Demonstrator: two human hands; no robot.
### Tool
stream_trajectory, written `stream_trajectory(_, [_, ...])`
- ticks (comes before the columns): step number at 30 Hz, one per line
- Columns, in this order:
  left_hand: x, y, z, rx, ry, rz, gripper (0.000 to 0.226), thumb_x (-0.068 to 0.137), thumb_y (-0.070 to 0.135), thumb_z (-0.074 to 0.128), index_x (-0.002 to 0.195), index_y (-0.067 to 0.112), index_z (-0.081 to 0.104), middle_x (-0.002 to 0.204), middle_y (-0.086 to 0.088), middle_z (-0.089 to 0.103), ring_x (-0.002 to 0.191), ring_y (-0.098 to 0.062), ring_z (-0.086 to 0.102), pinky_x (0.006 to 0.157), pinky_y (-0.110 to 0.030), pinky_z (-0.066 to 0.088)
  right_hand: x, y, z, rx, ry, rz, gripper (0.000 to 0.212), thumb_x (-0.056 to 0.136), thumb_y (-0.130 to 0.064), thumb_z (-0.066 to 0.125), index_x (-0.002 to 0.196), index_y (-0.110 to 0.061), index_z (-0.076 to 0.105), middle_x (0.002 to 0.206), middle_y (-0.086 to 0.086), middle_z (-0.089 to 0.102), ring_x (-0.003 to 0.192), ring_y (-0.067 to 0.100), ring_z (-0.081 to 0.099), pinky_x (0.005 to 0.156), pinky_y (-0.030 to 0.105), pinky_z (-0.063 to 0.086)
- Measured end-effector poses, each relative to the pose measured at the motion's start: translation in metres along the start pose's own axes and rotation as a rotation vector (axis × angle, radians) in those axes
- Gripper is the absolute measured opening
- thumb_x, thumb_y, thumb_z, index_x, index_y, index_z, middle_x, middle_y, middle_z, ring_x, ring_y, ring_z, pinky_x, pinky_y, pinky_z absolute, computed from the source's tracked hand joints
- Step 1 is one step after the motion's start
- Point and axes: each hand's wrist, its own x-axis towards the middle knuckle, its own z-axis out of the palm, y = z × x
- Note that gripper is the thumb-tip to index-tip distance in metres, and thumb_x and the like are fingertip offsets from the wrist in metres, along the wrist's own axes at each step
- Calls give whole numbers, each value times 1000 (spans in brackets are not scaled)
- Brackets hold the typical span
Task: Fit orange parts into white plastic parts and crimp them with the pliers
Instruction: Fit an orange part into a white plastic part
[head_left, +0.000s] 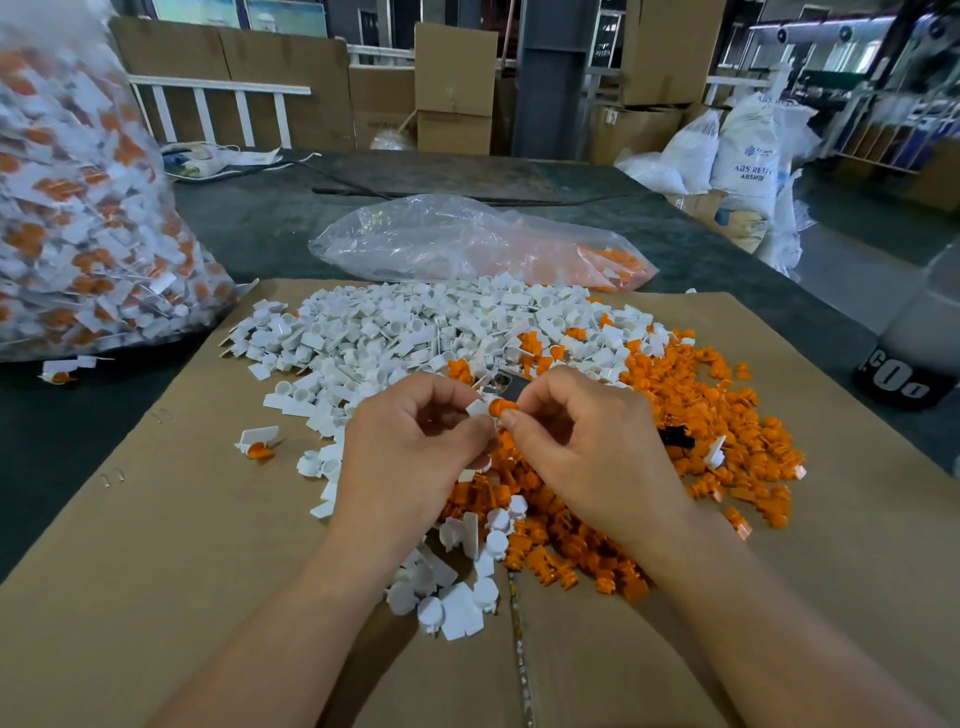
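Pinching fingers: white part, orange part

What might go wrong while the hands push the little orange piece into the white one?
1. The left hand and right hand pinch the white part and orange part only by the fingertips, so either might slip and get lost in the orange pile below.
2. The orange part may go in crooked, since both pieces are small and partly hidden by the fingers.
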Motion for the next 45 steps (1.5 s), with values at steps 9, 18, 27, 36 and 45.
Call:
stream_trajectory(9, [-7, 1, 2, 144, 39, 100, 29, 77, 8, 71, 59, 31, 66, 62, 10, 67, 56, -5, 63, 54, -18, 53, -3, -6, 0, -236, -72, -83, 28, 86, -25, 52, 66, -7, 56, 51, 4, 49, 45, 20, 44, 42, 33, 32])
stream_trajectory(18, [-9, 1, 2, 208, 0, 95, 30, 77, 5, 70, 64, 31, 64, 65, 14, 67, 56, 0, 60, 50, -8, 44, -4, -11, 0, -314, -125, -119, 23, 84, -17, 55, 63, -13, 46, 54, -6, 37, 46, 14, 35, 43, 21, 20])
stream_trajectory(27, [-3, 1, -3, 104, 0, 88, 24, 76, 4, 70, 65, 25, 65, 58, 4, 64, 47, -2, 56, 48, -14, 46, -1, -1, 0, -192, -254, -136, 25, 96, -29, 40, 87, -8, 51, 75, 1, 47, 67, 20, 44, 61, 36, 38])
stream_trajectory(36, [1, 10, -8, -234, -60, -178, 26, 73, -12, 64, 58, 8, 64, 52, -4, 58, 44, -12, 54, 43, -19, 45, -1, 4, 3, 92, -85, -149, 25, 79, -41, 62, 92, -21, 56, 81, -18, 50, 75, 4, 51, 65, 19, 44])
stream_trajectory(45, [3, 12, -13, -374, -197, -338, 14, 49, 2, 64, 64, 1, 62, 46, -5, 55, 40, -12, 54, 38, -16, 42, -2, 5, 7, 230, 48, -294, 39, 78, -14, 66, 116, -15, 57, 98, -13, 60, 95, -4, 57, 83, 9, 45])
